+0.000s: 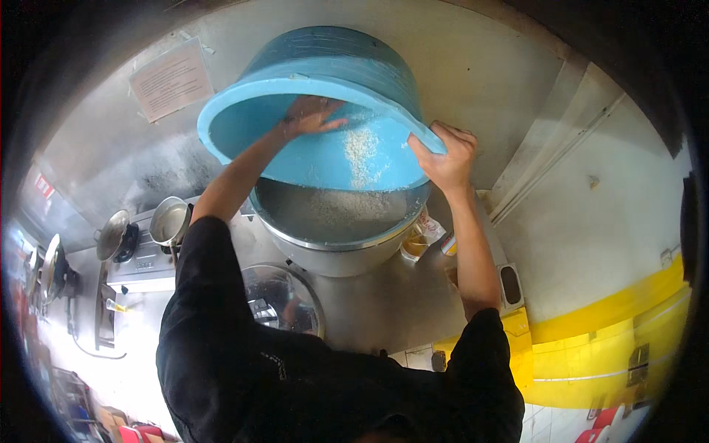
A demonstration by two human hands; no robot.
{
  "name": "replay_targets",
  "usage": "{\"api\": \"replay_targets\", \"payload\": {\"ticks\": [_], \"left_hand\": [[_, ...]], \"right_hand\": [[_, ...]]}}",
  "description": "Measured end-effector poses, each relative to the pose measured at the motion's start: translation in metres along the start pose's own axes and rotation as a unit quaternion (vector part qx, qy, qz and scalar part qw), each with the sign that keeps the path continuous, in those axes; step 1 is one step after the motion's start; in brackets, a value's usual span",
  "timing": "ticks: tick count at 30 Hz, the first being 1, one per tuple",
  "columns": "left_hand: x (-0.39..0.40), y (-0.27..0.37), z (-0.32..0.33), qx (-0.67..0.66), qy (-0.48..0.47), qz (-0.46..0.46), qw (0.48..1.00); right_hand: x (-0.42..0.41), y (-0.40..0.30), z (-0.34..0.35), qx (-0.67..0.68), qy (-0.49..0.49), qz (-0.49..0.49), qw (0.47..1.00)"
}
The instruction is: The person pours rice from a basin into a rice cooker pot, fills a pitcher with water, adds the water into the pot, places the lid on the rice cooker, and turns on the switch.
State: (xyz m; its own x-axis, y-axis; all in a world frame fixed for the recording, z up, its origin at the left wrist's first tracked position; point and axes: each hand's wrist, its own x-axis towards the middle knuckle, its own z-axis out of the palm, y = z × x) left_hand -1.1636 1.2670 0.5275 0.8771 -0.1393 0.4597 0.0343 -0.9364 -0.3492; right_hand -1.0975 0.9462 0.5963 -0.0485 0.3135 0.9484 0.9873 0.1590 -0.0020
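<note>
A large blue plastic tub point(332, 72) is tipped over a wide metal pot point(332, 257), its mouth facing me and downward. My right hand point(446, 152) grips the tub's rim at the right. Inside the tub is my left hand point(316, 117), slightly blurred, fingers spread, near the inner wall; whether it touches the wall I cannot tell. White grains point(361, 155), which look like rice, cling in a streak to the blue inside. More grains lie in cloudy contents point(349, 213) of the pot below.
A glass lid point(288, 293) lies on the steel counter point(382, 310) in front of the pot. An opened plastic packet point(421, 238) is close to the pot's right side. Pans point(169, 221) stand on a gas stove point(144, 266) at left. A paper notice point(171, 80) hangs on the wall.
</note>
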Motion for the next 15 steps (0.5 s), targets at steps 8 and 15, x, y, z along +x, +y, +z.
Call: {"api": "replay_targets", "payload": {"ticks": [8, 15], "left_hand": [[0.061, 0.013, -0.035, 0.008, -0.046, 0.146, 0.988], [0.058, 0.049, -0.039, -0.042, -0.192, 0.19, 0.962]], "right_hand": [[-0.007, -0.008, -0.016, 0.044, 0.061, 0.009, 0.997], [-0.007, -0.018, -0.026, -0.045, 0.069, -0.02, 0.996]]}}
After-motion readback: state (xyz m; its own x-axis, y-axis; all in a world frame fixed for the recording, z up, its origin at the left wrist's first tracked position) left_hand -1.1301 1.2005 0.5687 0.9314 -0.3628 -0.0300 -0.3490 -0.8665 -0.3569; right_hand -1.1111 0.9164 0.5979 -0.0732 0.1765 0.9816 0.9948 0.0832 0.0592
